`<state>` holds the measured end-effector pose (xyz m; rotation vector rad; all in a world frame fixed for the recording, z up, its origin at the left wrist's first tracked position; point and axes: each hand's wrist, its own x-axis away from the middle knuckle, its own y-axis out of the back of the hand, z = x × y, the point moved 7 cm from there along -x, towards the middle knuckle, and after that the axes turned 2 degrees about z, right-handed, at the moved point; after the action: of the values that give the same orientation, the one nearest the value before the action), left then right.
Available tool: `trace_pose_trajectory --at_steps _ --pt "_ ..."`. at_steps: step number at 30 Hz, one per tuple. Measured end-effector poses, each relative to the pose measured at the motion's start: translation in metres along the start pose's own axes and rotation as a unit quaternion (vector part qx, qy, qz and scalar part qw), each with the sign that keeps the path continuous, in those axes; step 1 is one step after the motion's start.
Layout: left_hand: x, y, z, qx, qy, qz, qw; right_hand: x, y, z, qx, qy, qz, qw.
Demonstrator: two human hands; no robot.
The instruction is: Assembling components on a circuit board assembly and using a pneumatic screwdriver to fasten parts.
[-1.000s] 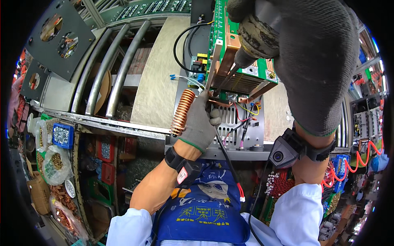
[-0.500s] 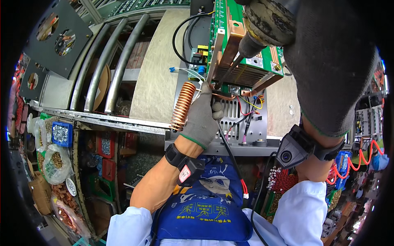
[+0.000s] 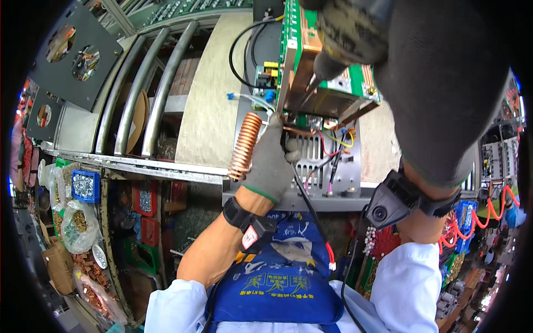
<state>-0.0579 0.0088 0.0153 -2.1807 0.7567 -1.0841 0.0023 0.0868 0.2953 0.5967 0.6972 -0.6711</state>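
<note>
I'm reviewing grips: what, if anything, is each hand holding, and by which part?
The right hand holds a power driver behind its nose; whether the left hand grips the copper coil beside it cannot be told.

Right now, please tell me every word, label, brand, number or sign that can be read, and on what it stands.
Printed words are not copied here, only placed.
Apron: yellow characters and boxed signs, upside down; white lettering above.
White label on the left wrist device: dark marks, too small to read.
Circuit board: any markings are too small or blurred.
</note>
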Motion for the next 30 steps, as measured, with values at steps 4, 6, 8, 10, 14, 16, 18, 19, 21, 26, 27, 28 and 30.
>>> trace_pose_trajectory --at_steps 4,6,8,10,14,16,18,19,21,26,27,28,30 --pt "0.0 0.0 0.003 0.033 0.011 0.016 0.999 -0.003 -0.004 0.002 -0.003 0.01 -0.002 1.0" --pt "-0.001 0.005 0.004 0.027 0.009 0.002 1.0 -0.004 -0.005 0.004 -0.002 0.013 -0.004 1.0" --pt "-0.002 0.008 0.005 0.02 0.008 -0.004 1.0 -0.006 -0.006 0.005 0.002 0.018 -0.006 1.0" --pt "-0.002 0.003 0.0 -0.077 -0.025 0.045 0.996 -0.007 -0.008 0.007 0.007 0.023 -0.008 1.0" --pt "0.001 0.0 -0.001 -0.046 -0.018 0.029 0.998 -0.014 -0.015 0.012 0.035 0.055 -0.019 0.998" --pt "0.001 -0.002 0.0 -0.023 -0.007 0.024 0.999 -0.018 -0.02 0.014 0.056 0.076 -0.026 0.995" --pt "0.002 -0.003 0.001 -0.002 0.007 0.017 1.0 -0.023 -0.023 0.017 0.075 0.097 -0.033 0.992" --pt "0.001 -0.004 0.0 -0.004 0.004 0.022 1.0 -0.025 -0.024 0.019 0.089 0.111 -0.038 0.989" --pt "-0.001 -0.001 0.002 -0.005 0.013 0.015 1.0 -0.028 -0.027 0.026 0.144 0.16 -0.05 0.975" --pt "-0.008 0.002 0.005 0.03 0.018 0.043 0.998 -0.033 -0.031 0.041 0.206 0.217 -0.073 0.951" --pt "-0.009 0.002 0.004 0.021 0.007 0.053 0.998 -0.036 -0.029 0.035 0.13 0.149 -0.054 0.979" --pt "-0.01 0.002 0.004 0.022 0.003 0.052 0.998 -0.037 -0.026 0.028 0.052 0.079 -0.046 0.994" --pt "-0.012 0.005 0.007 0.049 0.018 0.037 0.998 -0.035 -0.024 0.033 0.08 0.073 -0.049 0.993"
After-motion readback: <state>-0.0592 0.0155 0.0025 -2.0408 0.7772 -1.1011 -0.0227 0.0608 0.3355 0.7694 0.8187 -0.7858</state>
